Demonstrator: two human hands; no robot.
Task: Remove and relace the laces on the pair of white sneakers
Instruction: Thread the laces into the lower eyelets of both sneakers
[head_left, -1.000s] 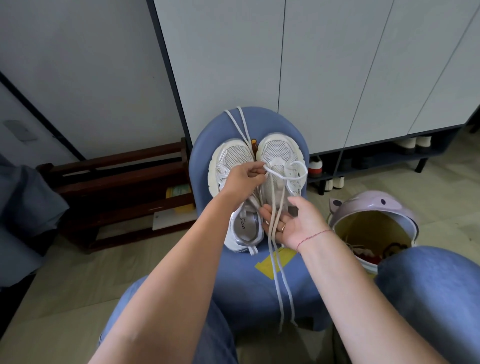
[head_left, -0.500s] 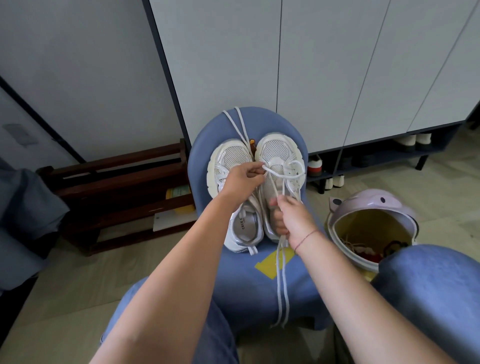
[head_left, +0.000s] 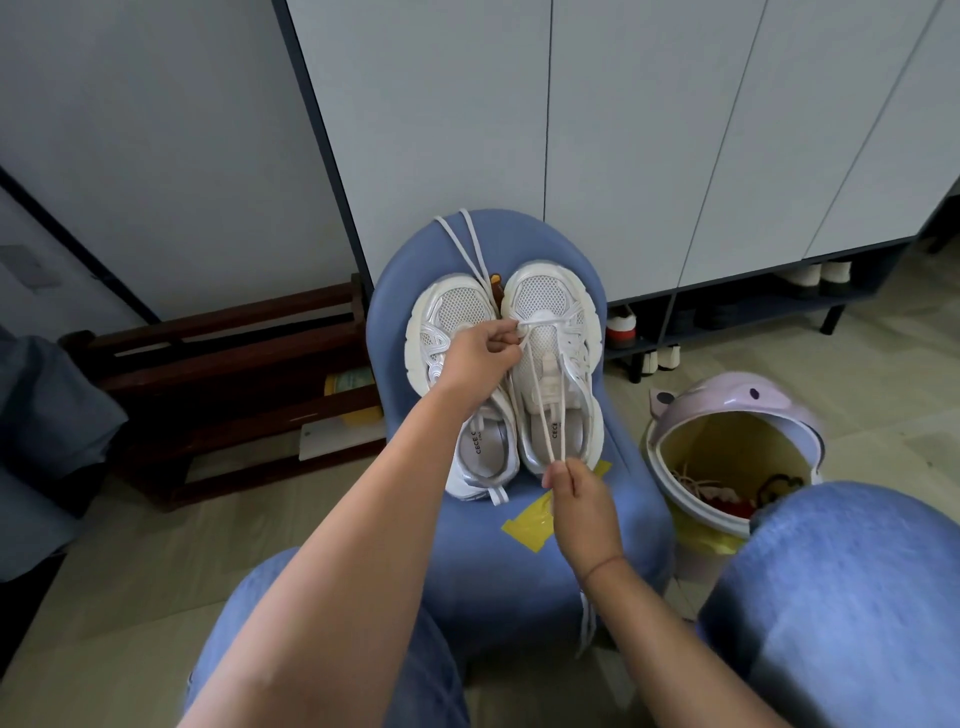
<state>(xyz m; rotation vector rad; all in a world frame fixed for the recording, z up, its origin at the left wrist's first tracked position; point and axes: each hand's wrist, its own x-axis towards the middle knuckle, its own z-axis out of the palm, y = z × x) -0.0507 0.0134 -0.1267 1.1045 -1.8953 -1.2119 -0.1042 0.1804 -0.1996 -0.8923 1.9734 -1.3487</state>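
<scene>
Your only camera sits on your head, wide-angle, looking forward and down. The sneakers (head_left: 543, 299) lie centred, close below you.

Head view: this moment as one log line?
left hand pinches lace at toe of right-side sneaker | right hand holds its strands taut | left-side sneaker beside it on blue chair

The left sneaker (head_left: 447, 317) and right sneaker (head_left: 550, 301) lie side by side on a stool (head_left: 493, 561), toes toward the cabinet (head_left: 623, 130) behind. A loose lace (head_left: 467, 244) lies on the stool behind the toes. A bin (head_left: 737, 405) stands on the floor (head_left: 857, 353) right of the stool, a rack (head_left: 234, 364) left.
</scene>
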